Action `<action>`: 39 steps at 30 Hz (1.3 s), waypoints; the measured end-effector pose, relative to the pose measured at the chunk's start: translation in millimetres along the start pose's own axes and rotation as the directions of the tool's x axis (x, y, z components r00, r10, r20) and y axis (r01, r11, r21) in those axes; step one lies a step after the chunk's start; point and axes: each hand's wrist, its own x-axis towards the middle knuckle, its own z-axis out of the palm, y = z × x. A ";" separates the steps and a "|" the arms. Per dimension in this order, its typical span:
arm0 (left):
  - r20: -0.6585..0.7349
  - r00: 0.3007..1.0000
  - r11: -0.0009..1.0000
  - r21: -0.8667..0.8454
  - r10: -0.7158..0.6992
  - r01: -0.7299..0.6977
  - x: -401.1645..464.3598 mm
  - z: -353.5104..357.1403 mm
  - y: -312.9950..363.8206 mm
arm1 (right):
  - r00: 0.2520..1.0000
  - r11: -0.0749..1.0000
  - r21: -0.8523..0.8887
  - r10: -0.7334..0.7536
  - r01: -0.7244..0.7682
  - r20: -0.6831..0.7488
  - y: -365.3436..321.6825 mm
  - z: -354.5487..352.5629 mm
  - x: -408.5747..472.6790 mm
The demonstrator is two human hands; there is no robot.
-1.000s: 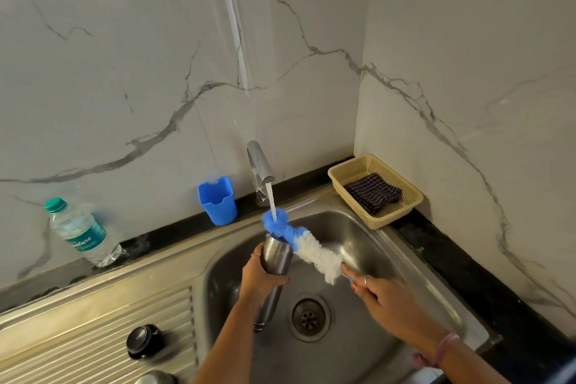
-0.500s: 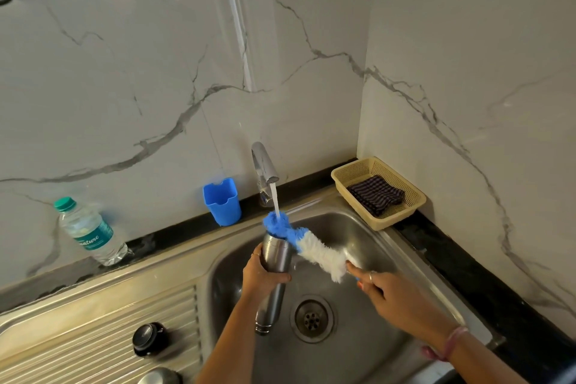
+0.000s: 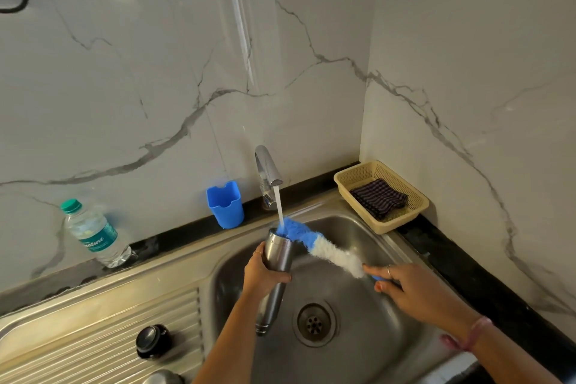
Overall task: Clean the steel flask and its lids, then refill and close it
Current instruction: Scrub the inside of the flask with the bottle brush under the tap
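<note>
Sink (image 3: 367, 227): one flask (image 3: 276, 262), one brush (image 3: 324, 246).

We see a steel sink unit (image 3: 174, 284) filling the lower frame — on its ribbed drainboard at lower left sits a black lid (image 3: 152, 341). Along the black counter ledge (image 3: 486, 287) behind stand a water bottle (image 3: 95, 235), a blue cup (image 3: 226, 206) and, right of centre, a yellow basket (image 3: 343, 179) holding a dark cloth (image 3: 378, 198).

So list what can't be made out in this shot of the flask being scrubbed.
All from the head view:
- Inside of the steel flask: hidden by its wall and the bottle brush at its mouth.
- Brush handle: mostly covered by the right hand.
- Flask's middle: wrapped by the left hand.
- Steel lid: cut off by the bottom edge.
- Plastic bottle label: small print too small to read.
</note>
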 end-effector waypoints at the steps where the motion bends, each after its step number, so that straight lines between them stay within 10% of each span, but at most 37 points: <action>1: 0.009 1.000 1.000 0.006 0.007 -0.007 -0.2 0.6 1.1 | 1.000 1.000 0.007 0.003 -0.002 -0.016 -0.5 -0.1 3.8; 28: 0.050 0.997 0.999 0.016 -0.051 0.051 -1.8 11.0 14.4 | 0.994 0.995 -0.072 -0.059 0.065 0.090 -42.2 -32.6 29.1; 39: 0.050 0.992 0.942 -0.313 -0.113 0.123 -1.1 14.6 16.6 | 0.999 0.997 0.072 -0.043 0.041 0.022 -32.1 -19.7 14.8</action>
